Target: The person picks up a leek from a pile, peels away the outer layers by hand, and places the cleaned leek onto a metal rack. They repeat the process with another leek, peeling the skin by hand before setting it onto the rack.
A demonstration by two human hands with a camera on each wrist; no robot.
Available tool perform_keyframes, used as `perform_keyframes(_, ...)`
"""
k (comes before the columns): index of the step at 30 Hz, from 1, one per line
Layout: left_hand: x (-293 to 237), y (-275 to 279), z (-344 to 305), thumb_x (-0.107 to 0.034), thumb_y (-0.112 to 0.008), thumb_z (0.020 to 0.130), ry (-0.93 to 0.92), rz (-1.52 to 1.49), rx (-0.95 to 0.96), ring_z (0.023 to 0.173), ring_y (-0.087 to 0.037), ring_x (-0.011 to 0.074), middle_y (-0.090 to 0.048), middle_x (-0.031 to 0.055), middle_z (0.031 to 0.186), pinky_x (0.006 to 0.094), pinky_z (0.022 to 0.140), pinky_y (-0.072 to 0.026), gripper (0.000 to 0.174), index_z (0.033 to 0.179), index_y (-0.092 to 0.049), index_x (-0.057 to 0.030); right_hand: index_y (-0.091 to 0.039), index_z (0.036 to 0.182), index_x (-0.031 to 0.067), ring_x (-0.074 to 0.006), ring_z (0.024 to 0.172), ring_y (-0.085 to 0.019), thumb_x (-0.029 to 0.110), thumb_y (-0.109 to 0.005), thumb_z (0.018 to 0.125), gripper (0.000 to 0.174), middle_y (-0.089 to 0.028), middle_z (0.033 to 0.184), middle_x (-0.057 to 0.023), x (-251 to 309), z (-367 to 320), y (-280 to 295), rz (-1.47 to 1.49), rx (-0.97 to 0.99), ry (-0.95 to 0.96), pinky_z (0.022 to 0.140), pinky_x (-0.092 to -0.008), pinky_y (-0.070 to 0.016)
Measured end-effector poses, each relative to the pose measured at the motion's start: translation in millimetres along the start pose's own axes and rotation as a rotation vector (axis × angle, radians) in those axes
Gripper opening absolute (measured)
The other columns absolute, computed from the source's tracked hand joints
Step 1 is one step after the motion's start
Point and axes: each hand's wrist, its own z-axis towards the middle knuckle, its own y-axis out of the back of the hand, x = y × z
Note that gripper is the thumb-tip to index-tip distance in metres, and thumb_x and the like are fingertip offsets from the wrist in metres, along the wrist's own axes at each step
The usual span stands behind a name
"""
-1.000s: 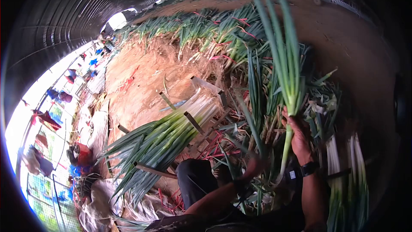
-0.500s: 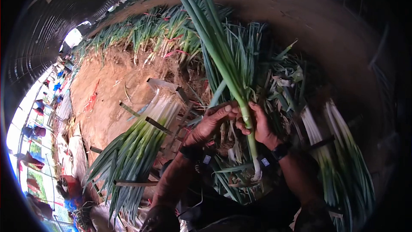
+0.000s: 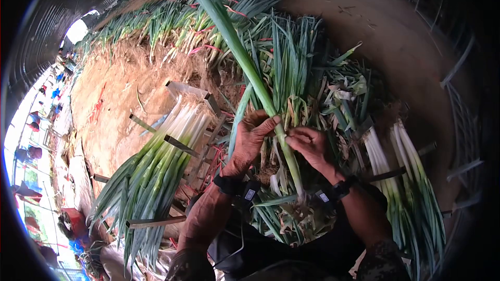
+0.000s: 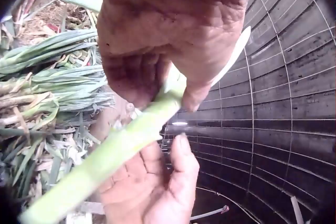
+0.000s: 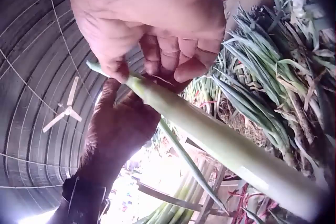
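A long green onion slants in front of me, its pale root end low and its leaves rising to the upper left. My left hand holds it just below the leaves, with thumb and fingers round the stalk, as the left wrist view shows. Slightly lower, my right hand has its thumb and curled fingertips at the stalk's side. Near these fingers, a ragged edge of leaf sheath shows on the stalk. In the right wrist view, the white shank runs down past the right hand.
A metal rack at left holds a bundle of cleaned green onions. More cleaned onions hang on a rack at right. Untrimmed onions lie in a pile ahead, with leaf scraps beside them.
The green onion came from the right to the middle and tilted left. My left hand rose and took hold of it; my right hand shifted from a full grip to fingertips at its side.
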Motion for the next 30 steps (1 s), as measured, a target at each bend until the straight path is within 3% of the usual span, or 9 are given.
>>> perform_keyframes(4,4.7,2.2,-3.0,-0.02,-0.077,0.088,-0.011,-0.011,-0.039,0.079,-0.062,0.0082,-0.069,0.0035,0.094,0.0237,0.071,-0.0504,0.033,0.107,-0.066,0.0037,-0.068,0.106,-0.0004,-0.0056,0.082,-0.062,0.009,-0.071,0.089,0.02,-0.07,0.094,-0.0016,-6.8,-0.9,-14.2,0.166,-0.013,-0.087,0.066,-0.022,-0.0517)
perform_keyframes(7,3.2,3.5,-3.7,-0.024,-0.076,0.088,0.008,0.107,-0.007,0.084,-0.063,0.0105,-0.068,0.0037,0.099,0.0268,0.075,-0.0506,0.039,0.114,-0.065,0.0023,-0.065,0.112,-0.001,-0.0054,0.08,-0.062,0.004,-0.067,0.089,0.024,-0.07,0.096,-0.002,-24.9,4.3,-13.2,-0.248,-0.024,0.145,0.067,-0.0229,-0.0532)
perform_keyframes(10,4.3,0.7,-5.4,-0.023,-0.077,0.087,-0.046,0.128,-0.048,0.083,-0.061,0.0104,-0.069,0.0051,0.096,0.0261,0.076,-0.05,0.037,0.108,-0.065,0.0053,-0.065,0.11,-0.0013,-0.0049,0.076,-0.061,0.003,-0.064,0.09,0.021,-0.068,0.092,-0.0011,-36.2,5.2,-17.6,-0.162,-0.017,0.145,0.067,-0.0239,-0.0539)
perform_keyframes(13,3.2,1.5,-6.8,-0.022,-0.073,0.09,-0.087,0.102,-0.031,0.085,-0.061,0.011,-0.069,0.0061,0.096,0.027,0.08,-0.0496,0.033,0.106,-0.066,0.0061,-0.069,0.092,-0.0001,-0.0083,0.068,-0.06,0.007,-0.068,0.085,0.01,-0.066,0.07,-0.0037,-37.2,4.3,-19.3,0.007,-0.122,0.161,0.061,-0.0278,-0.0504)
perform_keyframes(16,-2.3,3.3,-10.7,-0.022,-0.067,0.094,-0.133,0.017,0.018,0.09,-0.061,0.0115,-0.069,0.0055,0.098,0.0288,0.085,-0.0488,0.03,0.108,-0.066,0.0043,-0.067,0.087,0.0,-0.0088,0.065,-0.061,0.008,-0.065,0.086,0.008,-0.063,0.067,-0.0033,-33.6,-2.6,-13.0,0.192,-0.146,-0.037,0.056,-0.0293,-0.0487)
perform_keyframes(20,-6.3,22.9,-3.7,-0.026,-0.054,0.1,-0.137,-0.046,0.078,0.098,-0.064,0.0158,-0.069,0.0092,0.11,0.0315,0.092,-0.0491,0.035,0.118,-0.064,0.003,-0.067,0.102,0.0014,-0.0068,0.062,-0.058,0.016,-0.065,0.09,0.019,-0.064,0.079,0.0003,-75.9,-26.9,4.6,-0.409,0.169,-0.164,0.049,-0.025,-0.0449)
perform_keyframes(23,-13.7,27.0,-9.0,-0.025,-0.057,0.099,-0.096,-0.005,0.1,0.098,-0.063,0.0135,-0.07,0.0068,0.109,0.0293,0.091,-0.0475,0.034,0.118,-0.066,0.0012,-0.067,0.114,0.0031,-0.006,0.067,-0.06,0.026,-0.067,0.092,0.031,-0.065,0.083,0.0022,-87.6,-36.7,14.3,-0.135,0.09,-0.331,0.05,-0.0228,-0.0468)
perform_keyframes(25,-10.1,25.9,-13.1,-0.025,-0.059,0.099,-0.088,0.005,0.109,0.095,-0.061,0.0117,-0.069,0.0047,0.105,0.0282,0.089,-0.0472,0.032,0.117,-0.066,0.0006,-0.064,0.122,0.0048,-0.0042,0.074,-0.06,0.038,-0.071,0.091,0.046,-0.065,0.087,0.0026,-47.0,-28.9,12.9,-0.024,0.013,-0.246,0.054,-0.0207,-0.0514)
perform_keyframes(30,-7.2,21.9,-16.8,-0.027,-0.062,0.098,-0.112,0.03,0.188,0.089,-0.058,0.0094,-0.068,0.002,0.098,0.0272,0.086,-0.0466,0.033,0.116,-0.066,0.0009,-0.065,0.115,0.0043,-0.0079,0.085,-0.064,0.028,-0.07,0.092,0.034,-0.065,0.096,0.0003,30.2,-18.9,-10.7,0.039,0.043,-0.225,0.057,-0.0237,-0.0574)
